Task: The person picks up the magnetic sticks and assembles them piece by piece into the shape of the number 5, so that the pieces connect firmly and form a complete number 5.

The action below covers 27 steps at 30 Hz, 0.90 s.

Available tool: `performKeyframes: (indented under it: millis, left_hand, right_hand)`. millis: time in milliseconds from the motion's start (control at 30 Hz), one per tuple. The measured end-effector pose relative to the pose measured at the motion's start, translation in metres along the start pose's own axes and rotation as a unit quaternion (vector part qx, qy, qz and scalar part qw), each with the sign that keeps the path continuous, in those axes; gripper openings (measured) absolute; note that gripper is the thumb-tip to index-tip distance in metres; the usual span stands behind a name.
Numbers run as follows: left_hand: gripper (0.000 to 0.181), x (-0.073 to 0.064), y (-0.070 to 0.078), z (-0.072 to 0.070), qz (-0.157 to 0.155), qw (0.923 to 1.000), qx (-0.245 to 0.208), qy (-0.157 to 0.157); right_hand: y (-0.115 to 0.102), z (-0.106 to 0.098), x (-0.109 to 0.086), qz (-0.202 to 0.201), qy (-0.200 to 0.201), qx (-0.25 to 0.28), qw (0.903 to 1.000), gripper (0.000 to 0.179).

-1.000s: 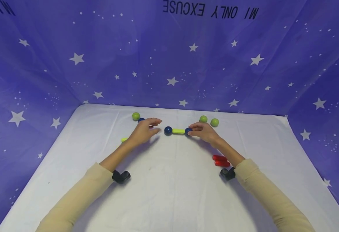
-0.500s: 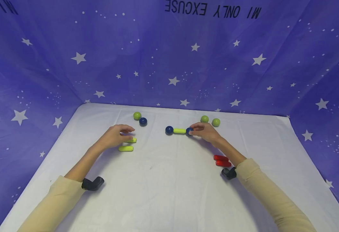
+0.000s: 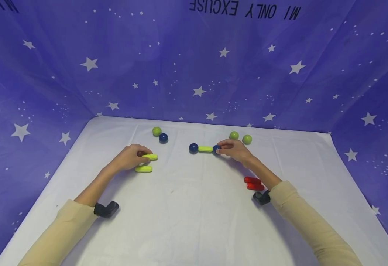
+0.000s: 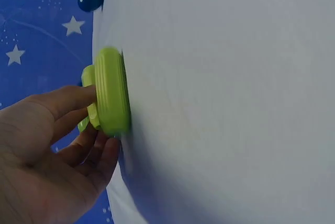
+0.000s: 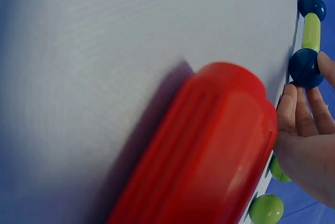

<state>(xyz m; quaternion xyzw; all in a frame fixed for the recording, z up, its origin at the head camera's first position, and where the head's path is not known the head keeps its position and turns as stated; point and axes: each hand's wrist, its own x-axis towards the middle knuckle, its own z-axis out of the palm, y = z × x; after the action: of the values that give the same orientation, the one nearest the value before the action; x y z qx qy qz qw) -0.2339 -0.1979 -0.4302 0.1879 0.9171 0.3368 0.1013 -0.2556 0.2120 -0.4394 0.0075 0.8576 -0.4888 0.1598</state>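
Note:
My left hand (image 3: 130, 157) pinches a yellow-green rod (image 3: 152, 157) between thumb and fingers, at the left of the white table. Just nearer lies a matching yellow-green rod (image 3: 144, 169), which looms large in the left wrist view. Around the middle, another yellow-green rod (image 3: 205, 149) joins two dark blue balls, the left ball (image 3: 193, 148) and the right ball (image 3: 216, 149), in a dumbbell shape. The right ball sits in the grip of my right hand (image 3: 235, 150); the right wrist view shows thumb and fingertips around this ball (image 5: 304, 68).
Behind the left hand are a green ball (image 3: 157, 131) and a loose blue ball (image 3: 163, 138). Two green balls (image 3: 247, 139) stand beyond the right hand. Two red rods (image 3: 255, 187) lie beside the right forearm. A starry blue cloth (image 3: 197, 70) walls the back and sides.
My left hand has moved left and back from beside the dumbbell to the loose yellow-green rods, and has taken hold of the farther one, shifting it slightly. The right hand stays put.

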Motion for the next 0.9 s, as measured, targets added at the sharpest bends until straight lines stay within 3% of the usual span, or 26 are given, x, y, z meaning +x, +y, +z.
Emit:
performKeyframes:
  millis: [400,633,900]
  left_hand:
    - [0.026,0.026,0.048,0.040,0.005,0.9969,-0.076,0.021]
    - [0.022,0.039,0.072,0.064,-0.026,0.9906,-0.134,0.010]
    - [0.024,0.047,0.084,0.084,-0.069,0.9863,-0.148,0.024]
  right_hand:
    - [0.003,-0.001,0.000,-0.005,0.000,0.008,1.0000,0.044]
    - [0.003,0.000,0.000,-0.006,0.000,0.012,0.9999,0.043]
    - [0.000,0.000,0.000,-0.007,0.000,0.011,0.9999,0.042]
